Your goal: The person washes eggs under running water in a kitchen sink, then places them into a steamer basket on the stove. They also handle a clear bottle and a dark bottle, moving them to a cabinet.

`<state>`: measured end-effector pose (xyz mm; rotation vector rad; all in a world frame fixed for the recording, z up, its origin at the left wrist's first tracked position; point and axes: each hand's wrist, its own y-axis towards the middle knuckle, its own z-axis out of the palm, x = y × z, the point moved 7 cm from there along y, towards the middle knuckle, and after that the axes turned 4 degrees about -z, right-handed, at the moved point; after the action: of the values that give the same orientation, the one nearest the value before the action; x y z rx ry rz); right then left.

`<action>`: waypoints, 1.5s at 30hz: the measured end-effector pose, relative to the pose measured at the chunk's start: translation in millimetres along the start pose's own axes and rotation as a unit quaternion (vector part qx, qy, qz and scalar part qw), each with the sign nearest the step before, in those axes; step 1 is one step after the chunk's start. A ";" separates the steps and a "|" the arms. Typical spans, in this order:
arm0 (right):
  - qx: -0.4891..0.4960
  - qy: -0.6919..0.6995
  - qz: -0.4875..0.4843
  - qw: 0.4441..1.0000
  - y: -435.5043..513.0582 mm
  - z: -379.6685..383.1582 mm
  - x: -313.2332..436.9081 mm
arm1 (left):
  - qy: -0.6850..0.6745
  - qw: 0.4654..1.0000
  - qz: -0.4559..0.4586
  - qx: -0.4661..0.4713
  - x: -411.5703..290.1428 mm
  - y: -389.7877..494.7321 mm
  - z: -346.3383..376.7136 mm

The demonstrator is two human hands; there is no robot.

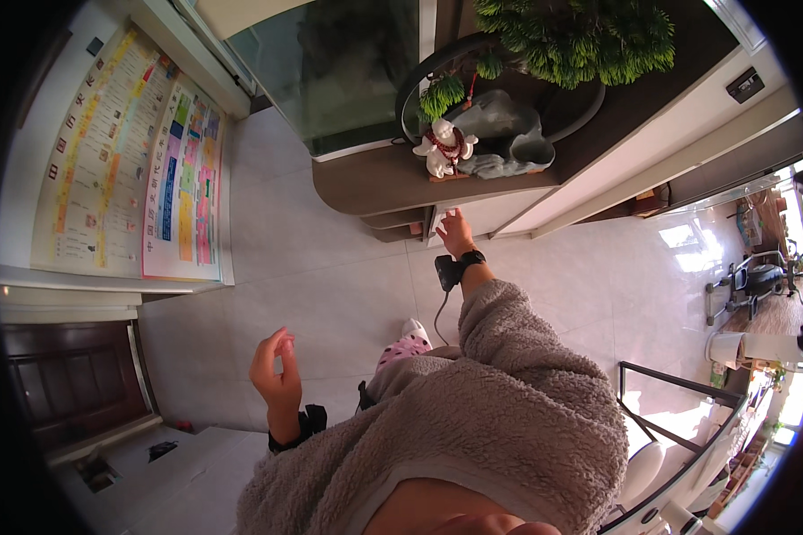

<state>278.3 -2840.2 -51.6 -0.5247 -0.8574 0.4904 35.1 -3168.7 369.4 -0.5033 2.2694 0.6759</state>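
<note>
My right hand [456, 231] reaches to the top edge of a white cabinet door [508, 217] below a dark countertop [375, 177]; the fingertips touch or lie very near that edge, and their exact hold is hard to tell. My left hand [278, 368] is raised over the floor at the lower left, fingers curved with a gap to the thumb and nothing in it. Black straps sit on both wrists, with a small black device [448, 273] and a cable at the right one. A white laughing figurine [443, 148] with red beads stands on the countertop above my right hand.
Beside the figurine are a grey rock-like ornament [502, 127] and an artificial-looking green plant [575, 40]. Rounded open shelves [395, 226] flank the cabinet. Printed charts [187, 180] hang at left, above a dark brown door [73, 381]. A black-framed table [682, 381] stands lower right.
</note>
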 end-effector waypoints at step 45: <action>-0.241 -0.603 -0.144 0.746 -357.6 -513.9 440.1 | -0.407 0.716 0.336 0.457 -619.5 -153.1 671.3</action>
<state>1007.6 -2971.8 139.3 -0.4920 -2.3370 0.2683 881.1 -2792.2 353.8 0.9768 1.5444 -0.0378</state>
